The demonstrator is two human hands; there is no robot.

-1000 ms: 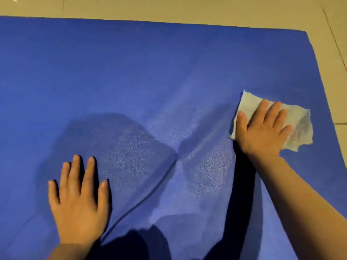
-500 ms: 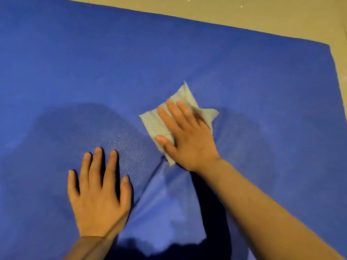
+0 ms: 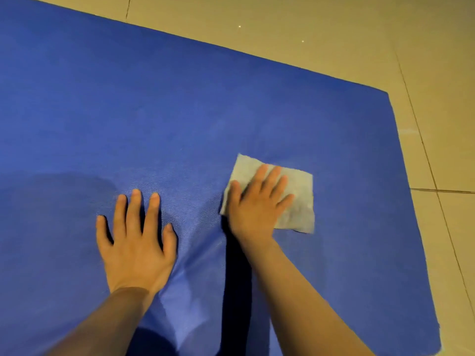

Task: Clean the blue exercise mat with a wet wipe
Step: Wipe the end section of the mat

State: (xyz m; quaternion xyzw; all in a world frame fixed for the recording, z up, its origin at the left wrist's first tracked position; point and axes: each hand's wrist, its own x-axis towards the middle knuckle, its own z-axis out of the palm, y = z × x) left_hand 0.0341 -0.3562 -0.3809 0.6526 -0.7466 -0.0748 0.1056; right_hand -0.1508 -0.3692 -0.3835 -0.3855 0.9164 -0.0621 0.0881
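We see a blue exercise mat spread flat on a beige tiled floor, filling most of the view, with its far edge and right-hand corner visible against the tiles. On the mat, toward its right side, lies a pale wet wipe, and our right hand presses it down with straight, spread fingers, grasping nothing. Just left of the wipe, our left hand rests palm-down on the mat, fingers straight and splayed, released.
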